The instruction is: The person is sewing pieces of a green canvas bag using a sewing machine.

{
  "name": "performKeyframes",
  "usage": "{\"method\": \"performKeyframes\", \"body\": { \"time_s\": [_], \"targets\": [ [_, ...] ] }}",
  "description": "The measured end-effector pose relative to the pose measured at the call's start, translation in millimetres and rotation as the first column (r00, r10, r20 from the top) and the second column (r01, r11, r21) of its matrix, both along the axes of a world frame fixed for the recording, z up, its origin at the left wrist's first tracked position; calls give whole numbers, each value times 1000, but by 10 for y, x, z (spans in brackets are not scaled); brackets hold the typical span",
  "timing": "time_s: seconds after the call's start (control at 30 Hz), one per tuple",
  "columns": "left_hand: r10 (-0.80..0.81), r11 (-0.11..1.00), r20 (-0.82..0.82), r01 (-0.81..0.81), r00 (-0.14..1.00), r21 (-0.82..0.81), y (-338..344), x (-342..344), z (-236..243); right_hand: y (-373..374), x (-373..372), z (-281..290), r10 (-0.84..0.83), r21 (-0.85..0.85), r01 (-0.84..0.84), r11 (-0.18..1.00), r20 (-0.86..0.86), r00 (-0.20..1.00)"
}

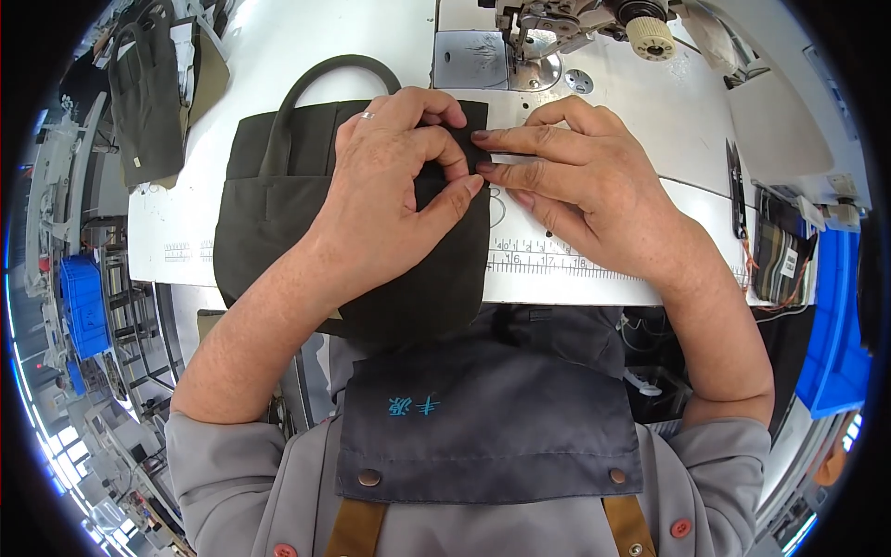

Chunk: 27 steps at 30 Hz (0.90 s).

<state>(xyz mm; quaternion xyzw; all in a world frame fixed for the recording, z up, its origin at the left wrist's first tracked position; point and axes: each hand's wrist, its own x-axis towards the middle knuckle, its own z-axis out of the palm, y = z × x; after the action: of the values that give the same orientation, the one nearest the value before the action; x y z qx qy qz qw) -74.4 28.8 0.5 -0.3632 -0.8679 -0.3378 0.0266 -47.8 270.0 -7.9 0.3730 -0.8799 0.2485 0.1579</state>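
Note:
A dark olive fabric bag [408, 283] with a looped handle lies on the white table, part of it hanging over the front edge. My left hand [394, 162], a ring on one finger, rests over the bag's upper right part. Its thumb and index finger pinch close together at the fabric near the right edge; the exact fold between them is hidden. From the right comes my right hand [589, 172], its fingers stretched toward the same edge. Their tips touch the bag's side just beside my left thumb.
Behind the hands stands a sewing machine [557, 28] with a metal needle plate [471, 60]. A printed ruler strip [603, 269] runs along the table front. Thread snips [736, 190] lie at the right. Another dark bag [144, 102] sits far left. Blue bins [83, 306] flank the table.

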Motion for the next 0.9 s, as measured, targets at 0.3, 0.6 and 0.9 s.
{"method": "performKeyframes", "body": {
  "time_s": [0.3, 0.6, 0.9],
  "targets": [
    [19, 998, -10, -19, 1000, -63, 30, 4, 15, 23, 6, -11, 13, -38, -13, 999, -8, 1000],
    [38, 998, -76, -41, 996, -44, 19, 34, -17, -45, 96, 71, 47, 88, -36, 995, -130, 990],
    [-154, 971, -270, 95, 951, -219, -193, 266, 65, -66, 84, 60, 40, 87, -24, 996, -188, 981]
  ]
}}
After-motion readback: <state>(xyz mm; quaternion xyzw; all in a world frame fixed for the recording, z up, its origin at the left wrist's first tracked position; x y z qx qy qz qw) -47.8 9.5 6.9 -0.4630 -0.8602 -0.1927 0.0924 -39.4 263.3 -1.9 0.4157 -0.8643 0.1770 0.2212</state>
